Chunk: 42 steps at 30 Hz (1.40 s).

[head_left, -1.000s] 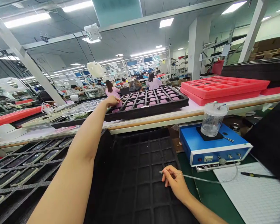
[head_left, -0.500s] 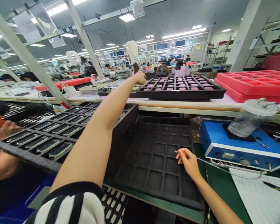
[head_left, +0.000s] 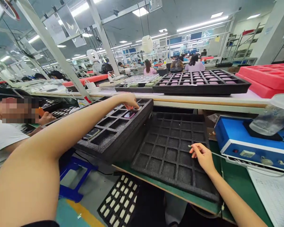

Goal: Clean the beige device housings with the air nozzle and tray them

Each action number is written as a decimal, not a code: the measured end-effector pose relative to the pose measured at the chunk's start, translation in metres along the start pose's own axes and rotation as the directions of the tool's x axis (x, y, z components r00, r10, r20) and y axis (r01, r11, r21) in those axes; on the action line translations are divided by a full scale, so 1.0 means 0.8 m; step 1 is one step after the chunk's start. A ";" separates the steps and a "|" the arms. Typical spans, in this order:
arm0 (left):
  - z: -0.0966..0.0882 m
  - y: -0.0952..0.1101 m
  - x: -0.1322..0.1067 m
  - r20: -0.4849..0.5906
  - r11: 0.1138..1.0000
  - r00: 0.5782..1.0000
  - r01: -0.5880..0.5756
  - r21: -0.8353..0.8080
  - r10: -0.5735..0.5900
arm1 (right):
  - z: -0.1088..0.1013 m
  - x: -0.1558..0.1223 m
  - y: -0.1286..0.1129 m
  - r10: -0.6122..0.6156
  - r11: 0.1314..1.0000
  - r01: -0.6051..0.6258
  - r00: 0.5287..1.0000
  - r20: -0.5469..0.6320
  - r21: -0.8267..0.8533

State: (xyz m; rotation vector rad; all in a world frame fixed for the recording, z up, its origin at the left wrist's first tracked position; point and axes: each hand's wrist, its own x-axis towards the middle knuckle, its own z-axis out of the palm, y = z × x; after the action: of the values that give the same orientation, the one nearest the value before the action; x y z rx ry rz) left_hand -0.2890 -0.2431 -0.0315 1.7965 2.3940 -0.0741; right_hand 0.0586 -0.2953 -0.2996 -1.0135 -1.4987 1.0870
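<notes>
My left hand reaches across to the far right corner of a deep black foam tray. Its fingers are bent down and pressed together over a compartment, at a small pale piece whose kind I cannot make out. Close beside it a pink-framed rectangular case lies in its compartment. Another case, dark with a pale rim, shows nearer me, among bare compartments. Over a second, shallow black tray with bare compartments, my right hand pinches the small tip of a thin clear tube.
A blue control box carries a clear lidded jar. On the shelf stand a black tray of pink pieces and red trays. A co-worker sits at left. A tray of white pieces and a blue stool are below.
My left hand has come down from the shelf tray's edge to the deep black foam tray. My right hand keeps the tube over the shallow tray. The whole view has shifted.
</notes>
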 end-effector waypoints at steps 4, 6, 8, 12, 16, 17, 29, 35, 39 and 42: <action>0.020 0.018 -0.002 -0.180 0.996 0.984 0.026 0.083 -0.011 | 0.000 0.000 0.000 -0.017 1.000 0.017 1.000 -0.008 0.010; 0.023 0.025 -0.001 -0.247 0.994 0.969 0.036 0.104 -0.009 | 0.000 -0.001 -0.002 -0.025 1.000 0.025 1.000 -0.017 -0.002; 0.020 0.031 -0.006 -0.294 0.993 0.956 0.039 0.112 -0.004 | 0.001 -0.002 -0.004 -0.038 0.999 0.037 0.999 -0.024 -0.023; 0.011 0.051 -0.070 -0.440 0.994 0.893 -0.055 0.089 0.089 | 0.002 -0.003 -0.007 -0.037 0.999 0.037 0.999 -0.019 -0.033; 0.058 0.082 -0.213 -0.545 0.731 0.776 -0.566 -0.382 0.316 | 0.002 -0.001 -0.008 -0.033 0.999 0.031 0.998 -0.045 -0.037; 0.080 0.090 -0.245 -0.529 0.589 0.775 -0.618 -0.520 0.346 | 0.002 -0.001 -0.009 -0.043 0.998 0.041 0.997 -0.065 -0.039; 0.332 0.166 -0.071 -0.179 -0.169 0.859 -0.110 -0.979 0.480 | 0.002 -0.005 -0.011 -0.178 0.977 0.196 0.966 -0.188 0.083; 0.346 0.158 -0.072 -0.028 -0.100 0.807 0.039 -0.994 0.590 | 0.004 -0.009 -0.011 -0.212 0.969 0.224 0.971 -0.109 0.107; 0.348 0.160 -0.072 -0.025 -0.085 0.864 0.021 -0.996 0.503 | 0.005 -0.011 -0.014 -0.210 0.972 0.221 0.969 -0.126 0.076; 0.352 0.162 -0.072 -0.148 -0.006 0.914 -0.158 -0.987 0.378 | 0.005 -0.011 -0.015 -0.210 0.975 0.217 0.970 -0.123 0.050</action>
State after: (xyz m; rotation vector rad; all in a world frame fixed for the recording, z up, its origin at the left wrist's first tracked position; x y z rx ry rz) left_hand -0.1241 -0.2974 -0.2944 1.2395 1.0865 1.1782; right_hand 0.0549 -0.3077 -0.2906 -0.8359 -1.4329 0.9009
